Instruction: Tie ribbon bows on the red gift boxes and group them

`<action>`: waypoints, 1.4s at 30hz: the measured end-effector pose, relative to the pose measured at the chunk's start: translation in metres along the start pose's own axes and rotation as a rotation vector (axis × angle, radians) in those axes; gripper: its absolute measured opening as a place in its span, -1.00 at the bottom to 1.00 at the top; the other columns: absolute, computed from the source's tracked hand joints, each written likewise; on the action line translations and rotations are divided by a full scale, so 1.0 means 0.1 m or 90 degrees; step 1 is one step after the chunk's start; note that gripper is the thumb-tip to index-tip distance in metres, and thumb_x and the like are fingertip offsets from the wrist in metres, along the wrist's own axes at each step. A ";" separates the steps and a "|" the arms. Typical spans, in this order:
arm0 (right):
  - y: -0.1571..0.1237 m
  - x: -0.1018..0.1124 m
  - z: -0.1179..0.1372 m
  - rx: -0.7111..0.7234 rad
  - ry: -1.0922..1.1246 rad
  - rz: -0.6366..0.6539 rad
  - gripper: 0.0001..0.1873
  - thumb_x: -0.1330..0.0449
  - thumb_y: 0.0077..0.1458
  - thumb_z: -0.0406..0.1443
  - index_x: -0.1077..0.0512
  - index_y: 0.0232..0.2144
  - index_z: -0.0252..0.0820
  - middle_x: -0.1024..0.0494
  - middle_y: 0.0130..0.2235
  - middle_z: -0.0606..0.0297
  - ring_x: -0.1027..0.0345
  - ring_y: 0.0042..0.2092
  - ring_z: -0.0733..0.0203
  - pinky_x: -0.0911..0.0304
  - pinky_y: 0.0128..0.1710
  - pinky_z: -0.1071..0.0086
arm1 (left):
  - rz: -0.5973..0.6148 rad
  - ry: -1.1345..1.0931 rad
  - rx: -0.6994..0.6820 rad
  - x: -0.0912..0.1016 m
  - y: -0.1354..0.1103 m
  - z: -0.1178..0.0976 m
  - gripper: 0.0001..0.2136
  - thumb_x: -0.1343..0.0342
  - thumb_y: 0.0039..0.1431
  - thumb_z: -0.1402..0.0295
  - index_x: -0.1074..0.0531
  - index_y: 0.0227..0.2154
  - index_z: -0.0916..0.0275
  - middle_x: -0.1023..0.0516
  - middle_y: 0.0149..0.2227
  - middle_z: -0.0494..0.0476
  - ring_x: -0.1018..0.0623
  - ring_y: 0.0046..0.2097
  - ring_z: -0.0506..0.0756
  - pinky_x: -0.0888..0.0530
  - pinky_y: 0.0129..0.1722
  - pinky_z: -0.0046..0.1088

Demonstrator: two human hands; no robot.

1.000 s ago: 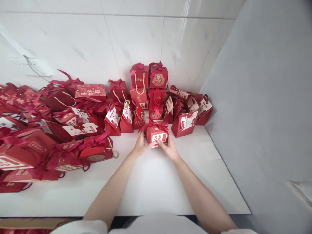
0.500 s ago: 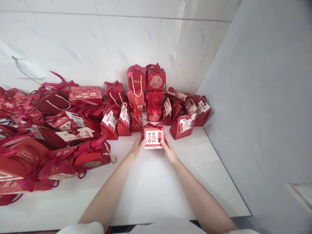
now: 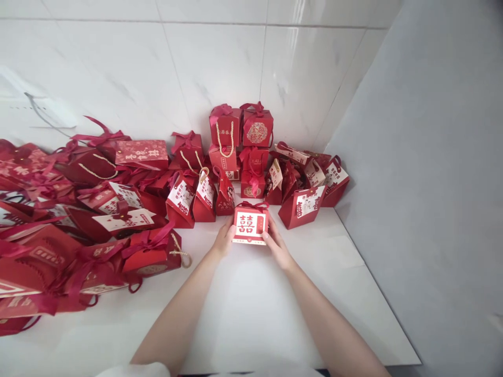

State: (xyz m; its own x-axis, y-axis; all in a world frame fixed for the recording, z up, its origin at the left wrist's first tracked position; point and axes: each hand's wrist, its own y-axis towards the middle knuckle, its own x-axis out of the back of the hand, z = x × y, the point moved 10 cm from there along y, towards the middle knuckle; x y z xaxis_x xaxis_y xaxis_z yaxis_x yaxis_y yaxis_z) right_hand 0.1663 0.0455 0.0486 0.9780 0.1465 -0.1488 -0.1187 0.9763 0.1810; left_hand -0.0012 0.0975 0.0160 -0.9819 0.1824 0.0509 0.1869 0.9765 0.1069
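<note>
A small red gift box [image 3: 250,225] with a white label and a dark red ribbon on top sits on the white table [image 3: 243,303], just in front of the stacked red boxes. My left hand [image 3: 223,241] grips its left side and my right hand [image 3: 277,246] grips its right side, fingers curled against the box. Its labelled face is turned toward me.
Several red gift boxes [image 3: 239,141] are stacked against the tiled wall. Red pouch-shaped bags [image 3: 306,199] stand to the right, and a large heap of red boxes and bags [image 3: 78,220] covers the left side. A grey wall [image 3: 424,183] closes off the right.
The box has been turned between my hands so its white labelled face now points at me, and it sits slightly nearer the stacked boxes. Both hands stay on its sides.
</note>
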 end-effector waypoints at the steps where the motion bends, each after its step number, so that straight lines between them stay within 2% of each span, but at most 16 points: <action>1: 0.00 0.00 -0.01 -0.003 0.003 0.003 -0.29 -0.13 0.26 -0.03 0.00 0.37 0.12 -0.03 0.41 0.38 0.07 0.40 0.02 0.03 0.37 0.06 | 0.008 0.002 -0.006 0.00 0.00 0.00 -0.28 0.02 0.14 -0.19 -0.36 0.14 0.31 -0.54 0.06 0.33 -0.45 0.17 0.37 -0.39 0.14 -0.10; 5: 0.00 0.00 0.01 -0.006 0.009 0.006 -0.27 -0.14 0.25 -0.03 0.01 0.37 0.13 -0.05 0.41 0.35 0.01 0.38 -0.02 -0.08 0.32 0.04 | 0.031 0.011 -0.015 0.00 0.01 0.03 -0.26 0.06 0.16 -0.21 -0.33 0.17 0.32 -0.51 0.09 0.34 -0.44 0.18 0.37 -0.39 0.14 -0.11; 14: 0.02 0.01 0.02 -0.020 0.002 0.005 -0.24 -0.15 0.22 0.02 0.00 0.37 0.11 -0.09 0.40 0.35 -0.05 0.36 -0.02 -0.14 0.29 0.08 | 0.048 0.022 -0.020 -0.02 0.01 0.00 -0.24 0.08 0.16 -0.23 -0.28 0.20 0.32 -0.43 0.18 0.37 -0.39 0.22 0.38 -0.41 0.11 -0.13; 20: 0.02 0.02 0.01 -0.016 -0.009 -0.001 -0.24 -0.15 0.21 0.03 -0.01 0.37 0.11 -0.12 0.38 0.34 -0.08 0.35 -0.03 -0.17 0.28 0.07 | 0.036 0.036 -0.023 -0.02 0.00 -0.03 -0.24 0.08 0.15 -0.24 -0.31 0.18 0.31 -0.47 0.14 0.36 -0.43 0.19 0.37 -0.43 0.10 -0.12; 23: 0.01 0.02 0.02 -0.013 -0.007 -0.006 -0.23 -0.15 0.21 0.02 0.00 0.37 0.11 -0.13 0.38 0.33 -0.12 0.33 -0.03 -0.21 0.26 0.08 | 0.029 0.052 -0.024 0.00 0.00 -0.05 -0.25 0.09 0.17 -0.23 -0.34 0.17 0.32 -0.55 0.05 0.34 -0.49 0.13 0.35 -0.45 0.07 -0.13; 26: 0.02 0.05 -0.01 -0.003 -0.019 -0.022 -0.21 -0.17 0.21 -0.01 0.04 0.38 0.09 -0.17 0.36 0.27 -0.24 0.26 -0.04 -0.28 0.19 0.07 | 0.008 0.079 -0.017 0.02 -0.01 -0.08 -0.34 0.13 0.24 -0.17 -0.46 0.05 0.32 -0.62 -0.09 0.30 -0.56 0.00 0.32 -0.47 0.02 -0.15; 28: 0.02 0.13 0.00 0.029 -0.086 -0.064 -0.16 -0.21 0.18 -0.04 0.05 0.39 0.07 -0.17 0.36 0.22 -0.26 0.24 -0.07 -0.27 0.18 0.03 | -0.036 0.101 -0.013 0.07 -0.01 -0.11 -0.41 0.11 0.28 -0.10 -0.49 0.02 0.30 -0.62 -0.07 0.27 -0.57 -0.01 0.30 -0.45 0.05 -0.17; 30: 0.01 0.23 0.05 0.076 -0.189 -0.129 -0.13 -0.27 0.14 -0.08 0.03 0.38 0.06 -0.15 0.37 0.20 -0.19 0.28 -0.10 -0.21 0.22 -0.01 | -0.100 0.128 -0.014 0.11 -0.04 -0.15 -0.46 0.07 0.30 -0.03 -0.42 0.12 0.27 -0.56 0.04 0.25 -0.53 0.07 0.28 -0.40 0.12 -0.18; 32: -0.02 0.30 0.08 0.106 -0.257 -0.186 -0.15 -0.28 0.14 -0.11 -0.01 0.38 0.04 -0.17 0.36 0.18 -0.13 0.30 -0.10 -0.21 0.21 -0.01 | -0.122 0.159 -0.042 0.08 -0.07 -0.23 -0.42 0.04 0.31 0.02 -0.22 0.28 0.23 -0.44 0.19 0.25 -0.43 0.20 0.27 -0.31 0.22 -0.18; 35: -0.06 0.30 0.11 0.113 -0.274 -0.213 -0.23 -0.24 0.18 -0.12 -0.06 0.36 0.04 -0.24 0.33 0.17 -0.17 0.28 -0.08 -0.27 0.17 0.00 | -0.042 0.199 -0.116 -0.14 -0.10 -0.35 -0.22 -0.14 0.19 0.04 -0.01 0.37 0.22 -0.19 0.34 0.29 -0.22 0.34 0.30 -0.17 0.32 -0.16; 37: -0.09 0.26 0.14 0.119 -0.276 -0.202 -0.26 -0.22 0.19 -0.11 -0.08 0.35 0.08 -0.22 0.34 0.21 -0.16 0.29 -0.06 -0.19 0.23 -0.01 | 0.010 0.184 -0.128 -0.24 -0.10 -0.37 -0.23 -0.20 0.14 0.05 -0.09 0.34 0.23 -0.19 0.34 0.30 -0.20 0.35 0.31 -0.16 0.33 -0.15; 40: -0.08 0.16 0.15 0.105 -0.224 -0.148 -0.29 -0.16 0.24 -0.08 -0.03 0.36 0.11 -0.09 0.39 0.33 0.02 0.38 -0.01 0.04 0.36 -0.01 | 0.027 0.130 -0.097 -0.23 -0.09 -0.31 -0.45 0.01 0.28 0.01 -0.32 0.21 0.22 -0.40 0.21 0.28 -0.38 0.23 0.29 -0.29 0.24 -0.15; 42: -0.05 0.11 0.09 0.061 -0.156 -0.105 -0.29 -0.09 0.28 -0.04 0.05 0.38 0.11 0.02 0.42 0.40 0.16 0.43 0.06 0.19 0.41 0.03 | 0.021 0.115 -0.086 -0.20 -0.08 -0.28 -0.47 0.12 0.32 -0.02 -0.38 0.16 0.21 -0.44 0.17 0.27 -0.41 0.20 0.29 -0.32 0.22 -0.15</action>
State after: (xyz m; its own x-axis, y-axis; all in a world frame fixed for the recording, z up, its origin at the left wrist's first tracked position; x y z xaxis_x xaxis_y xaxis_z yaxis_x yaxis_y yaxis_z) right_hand 0.1787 0.0409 0.0547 0.9964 -0.0669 0.0526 0.0506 0.9625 0.2665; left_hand 0.0173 0.0831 0.0423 -0.9563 0.1784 0.2317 0.2328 0.9441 0.2336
